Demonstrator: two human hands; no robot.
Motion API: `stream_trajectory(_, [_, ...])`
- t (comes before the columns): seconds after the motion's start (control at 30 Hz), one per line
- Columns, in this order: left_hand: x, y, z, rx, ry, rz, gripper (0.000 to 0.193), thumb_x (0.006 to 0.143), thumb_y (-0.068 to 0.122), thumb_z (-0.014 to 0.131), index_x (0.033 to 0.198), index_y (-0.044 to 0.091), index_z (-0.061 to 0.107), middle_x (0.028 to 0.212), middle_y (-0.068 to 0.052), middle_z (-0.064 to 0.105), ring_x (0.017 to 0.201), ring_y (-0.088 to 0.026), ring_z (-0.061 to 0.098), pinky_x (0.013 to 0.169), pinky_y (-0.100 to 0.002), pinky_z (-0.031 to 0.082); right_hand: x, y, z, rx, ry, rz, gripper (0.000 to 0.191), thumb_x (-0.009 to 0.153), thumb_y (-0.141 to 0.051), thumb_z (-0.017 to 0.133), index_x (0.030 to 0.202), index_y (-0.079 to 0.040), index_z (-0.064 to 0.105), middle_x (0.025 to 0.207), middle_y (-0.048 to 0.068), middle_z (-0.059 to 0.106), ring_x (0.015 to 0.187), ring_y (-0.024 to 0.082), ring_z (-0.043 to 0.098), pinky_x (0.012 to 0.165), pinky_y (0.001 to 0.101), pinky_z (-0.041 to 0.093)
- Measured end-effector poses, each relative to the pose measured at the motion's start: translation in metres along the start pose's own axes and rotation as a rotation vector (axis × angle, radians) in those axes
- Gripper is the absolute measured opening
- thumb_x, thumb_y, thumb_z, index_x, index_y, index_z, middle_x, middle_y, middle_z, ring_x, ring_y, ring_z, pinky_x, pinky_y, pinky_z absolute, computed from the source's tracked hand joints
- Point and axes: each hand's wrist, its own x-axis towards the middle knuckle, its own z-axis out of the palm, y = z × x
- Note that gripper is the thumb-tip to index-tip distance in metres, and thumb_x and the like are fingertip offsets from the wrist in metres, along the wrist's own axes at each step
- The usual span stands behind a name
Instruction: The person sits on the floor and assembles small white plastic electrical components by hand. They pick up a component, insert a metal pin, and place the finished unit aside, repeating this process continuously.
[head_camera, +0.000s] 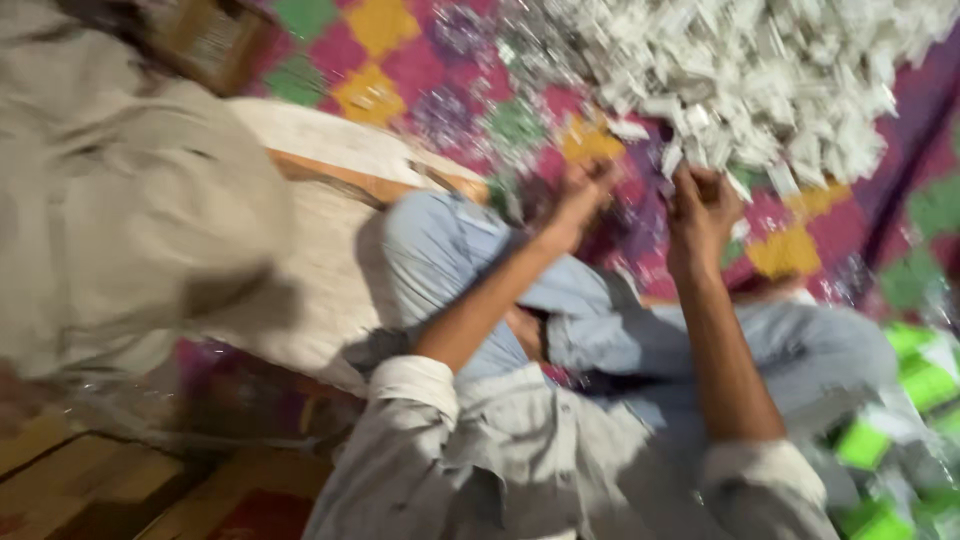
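Blurred head view, tilted. Far left: a big pale sack or bundle (130, 200) fills the frame edge, with a second cream bundle (320, 250) just beside it, lying on the floor. Bottom left shows a strip of wooden boards (90, 480). The person sits on a patterned mat (370, 60) of pink, yellow and green squares, knees bent in light blue trousers (440, 240), grey shirt sleeves (420, 390) rolled up.

Left hand (580, 195) reaches forward over the mat, close to the near edge of the pile of small white packets (760, 70); fingers look curled, but blur hides whether they hold anything, so cannot tell. Right hand (700, 205) is at the pile's lower edge, touching or just under the nearest packets; fingers bunched, apparently pinching a packet or two, though not clear enough to say for sure.

The pile lies ahead of both hands, up and to the right in the frame, spreading wide across the mat's far side. The right hand is the nearer one to it. Far right, bottom corner: bright green packages (900, 400) in clear plastic wrap beside the person's leg, well apart from the hands.
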Motion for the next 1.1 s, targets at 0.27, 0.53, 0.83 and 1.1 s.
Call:
stream_trajectory(0.27, [0.003, 0.014, -0.027, 0.017, 0.208, 0.227, 0.012, 0.096, 0.018, 0.072, 0.101, 0.009, 0.069, 0.079, 0.003, 0.062, 0.061, -0.006, 0.049, 0.054, -0.023, 0.040, -0.004, 0.006, -0.027, -1.216, -0.399, -0.269, 0.013, 0.088, -0.015, 0.086, 0.095, -0.005, 0.082, 0.082, 0.012, 0.076, 0.068, 0.022, 0.069, 0.061, 0.0384, 0.051])
stream_trajectory(0.53, [0.007, 0.024, -0.046, 0.018, 0.341, 0.308, 0.013, 0.101, 0.018, 0.070, 0.105, 0.006, 0.071, 0.078, 0.003, 0.060, 0.062, -0.007, 0.045, 0.055, -0.023, 0.038, 0.004, 0.024, -0.018, -1.217, -0.487, -0.134, 0.015, 0.098, -0.019, 0.074, 0.105, -0.006, 0.078, 0.086, 0.011, 0.077, 0.067, 0.018, 0.070, 0.064, 0.0369, 0.054])
stream_trajectory(0.83, [0.004, 0.053, -0.066, 0.024, 0.591, 0.561, 0.028, 0.103, 0.015, 0.068, 0.128, 0.004, 0.061, 0.117, -0.006, 0.066, 0.097, -0.013, 0.056, 0.082, -0.030, 0.044, 0.004, 0.013, -0.020, -1.093, -0.446, -0.146, 0.020, 0.101, -0.022, 0.075, 0.107, -0.003, 0.076, 0.082, 0.010, 0.075, 0.064, 0.014, 0.066, 0.057, 0.0336, 0.048])
stream_trajectory(1.1, [0.006, 0.062, -0.052, 0.629, 0.547, 0.683, 0.061, 0.099, 0.022, 0.074, 0.150, 0.011, 0.042, 0.150, -0.011, 0.054, 0.137, -0.025, 0.056, 0.100, -0.044, 0.056, 0.001, 0.005, -0.018, -1.088, -0.436, -0.152, 0.021, 0.100, -0.025, 0.074, 0.106, -0.005, 0.077, 0.080, 0.010, 0.074, 0.060, 0.015, 0.063, 0.055, 0.0353, 0.047])
